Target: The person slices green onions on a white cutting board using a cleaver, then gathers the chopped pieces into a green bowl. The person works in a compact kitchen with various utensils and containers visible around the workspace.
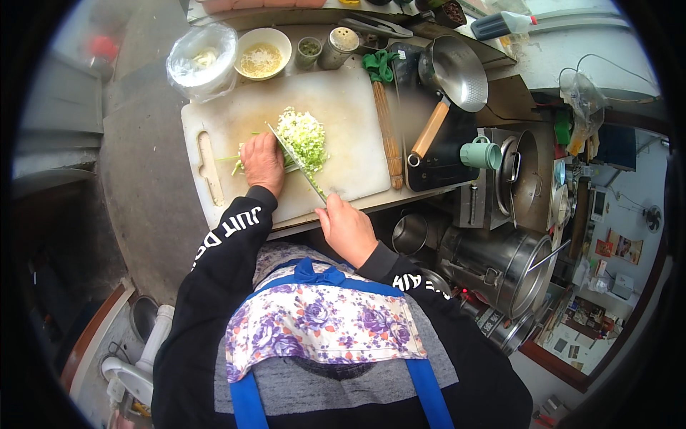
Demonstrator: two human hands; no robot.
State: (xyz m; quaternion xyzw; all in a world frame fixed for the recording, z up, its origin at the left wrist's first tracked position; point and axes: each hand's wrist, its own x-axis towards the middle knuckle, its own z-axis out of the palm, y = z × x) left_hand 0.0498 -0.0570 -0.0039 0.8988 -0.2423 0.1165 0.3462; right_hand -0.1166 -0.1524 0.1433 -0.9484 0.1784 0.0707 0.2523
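My right hand (346, 227) grips the handle end of a kitchen knife (296, 162), whose blade slants up and left across a white plastic cutting board (348, 155). Left of the blade, my left hand (264, 162) presses down on a bunch of green stalks (237, 161), probably scallions; its fingertips are close to the blade. Most of the bunch is hidden under that hand. Along the blade's right side lies a heap of finely chopped pale and green pieces (304, 138). Some green bits lie along the blade near my right hand.
Behind the board stand a plastic-lined bowl (201, 61), a bowl of yellowish liquid (262, 56), a small jar (308, 52) and a shaker (340, 45). To the right are a bamboo brush (387, 134), a saucepan (455, 72) on a black cooktop (439, 171), and a green mug (481, 154).
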